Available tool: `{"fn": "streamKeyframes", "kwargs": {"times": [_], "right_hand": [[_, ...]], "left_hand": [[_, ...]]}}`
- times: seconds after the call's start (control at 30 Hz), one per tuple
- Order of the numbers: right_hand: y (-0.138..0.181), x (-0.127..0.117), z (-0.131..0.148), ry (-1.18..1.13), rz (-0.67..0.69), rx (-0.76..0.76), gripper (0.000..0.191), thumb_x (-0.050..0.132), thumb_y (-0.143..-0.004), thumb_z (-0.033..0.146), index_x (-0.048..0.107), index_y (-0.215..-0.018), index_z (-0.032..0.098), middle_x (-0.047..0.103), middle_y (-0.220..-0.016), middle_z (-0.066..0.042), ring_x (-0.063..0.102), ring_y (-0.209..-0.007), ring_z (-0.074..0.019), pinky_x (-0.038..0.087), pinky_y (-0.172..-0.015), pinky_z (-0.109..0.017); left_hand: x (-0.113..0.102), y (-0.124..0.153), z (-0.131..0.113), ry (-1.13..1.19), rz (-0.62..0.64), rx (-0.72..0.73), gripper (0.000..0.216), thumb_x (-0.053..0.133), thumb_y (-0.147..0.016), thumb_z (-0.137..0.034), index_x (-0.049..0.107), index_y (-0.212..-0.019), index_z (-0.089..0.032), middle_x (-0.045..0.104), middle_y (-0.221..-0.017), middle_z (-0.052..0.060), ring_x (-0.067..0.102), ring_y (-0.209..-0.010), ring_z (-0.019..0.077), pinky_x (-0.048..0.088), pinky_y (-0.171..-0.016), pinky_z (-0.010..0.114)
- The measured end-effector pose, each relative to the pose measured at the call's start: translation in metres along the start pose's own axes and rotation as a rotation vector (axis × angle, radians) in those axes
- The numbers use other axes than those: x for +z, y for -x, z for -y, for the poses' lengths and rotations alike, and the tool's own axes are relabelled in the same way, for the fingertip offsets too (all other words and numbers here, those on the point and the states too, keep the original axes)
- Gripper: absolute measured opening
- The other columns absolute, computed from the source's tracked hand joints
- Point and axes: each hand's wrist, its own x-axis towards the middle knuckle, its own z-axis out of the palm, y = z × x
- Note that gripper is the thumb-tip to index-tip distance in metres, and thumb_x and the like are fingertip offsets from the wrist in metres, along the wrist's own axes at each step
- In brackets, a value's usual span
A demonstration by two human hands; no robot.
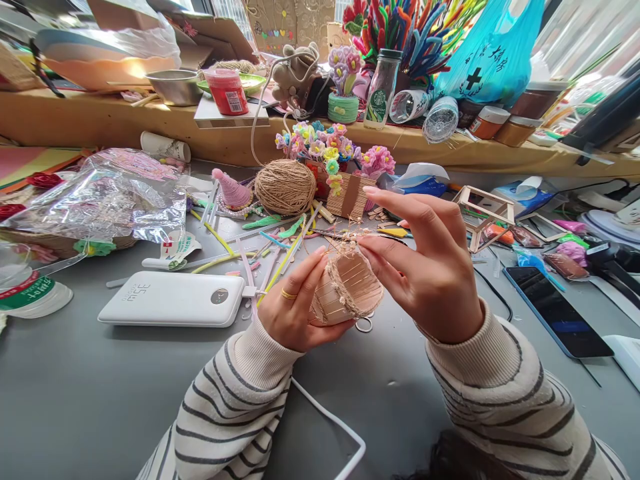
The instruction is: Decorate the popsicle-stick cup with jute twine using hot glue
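Twine-trimmed stick cup (345,290) held just above the tabletop (75,400): your left hand (295,310) clasped round its side, right hand (430,267) fingers (364,244) pinching the rim. Trim-fixing step, likely; next calls for a steady cup and a light pinch.

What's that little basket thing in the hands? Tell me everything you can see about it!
It is a small round basket of pale wooden sticks, tan and light. Rough brown twine runs round its rim, and thin yellowish thread crosses the sticks. It is tilted sideways. The left hand cups it above the grey table; fingers of the right hand pinch its rim.
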Motion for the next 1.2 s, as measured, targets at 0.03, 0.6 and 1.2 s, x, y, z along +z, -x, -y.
{"fn": "streamKeyframes", "kwargs": {"times": [0.03,0.6,1.2], "right_hand": [[0.0,0.0001,0.0001,0.001,-0.001,0.001,0.016,0.053,-0.077,0.013,0.064,-0.083,0.023,0.056,-0.115,-0.004,0.047,-0.101,-0.0211,0.046,-0.086,-0.038],[0.003,0.0023,-0.0009,-0.023,-0.036,0.026,0.016,0.055,-0.077,0.015,0.064,-0.082,0.027,0.057,-0.115,-0.002,0.049,-0.101,-0.0216,0.049,-0.079,-0.041],[0.0052,0.0008,0.0003,-0.055,-0.031,0.062,0.015,0.054,-0.076,0.018,0.066,-0.084,0.023,0.054,-0.119,-0.004,0.049,-0.105,-0.0219,0.05,-0.082,-0.039]], "left_hand": [[-0.0001,0.0,0.0,0.0,0.002,0.002,0.077,0.062,-0.062,-0.055,0.044,-0.12,-0.008,0.06,-0.11,0.018,0.062,-0.096,0.0243,0.054,-0.078,0.029],[0.0003,0.0,-0.0011,-0.003,0.0,-0.002,0.076,0.061,-0.064,-0.056,0.042,-0.122,-0.01,0.06,-0.11,0.017,0.062,-0.096,0.0253,0.054,-0.078,0.031],[0.0017,0.0023,-0.0004,0.044,-0.01,0.032,0.08,0.068,-0.058,-0.052,0.047,-0.116,0.0,0.06,-0.107,0.022,0.062,-0.095,0.0269,0.053,-0.081,0.031]]}}
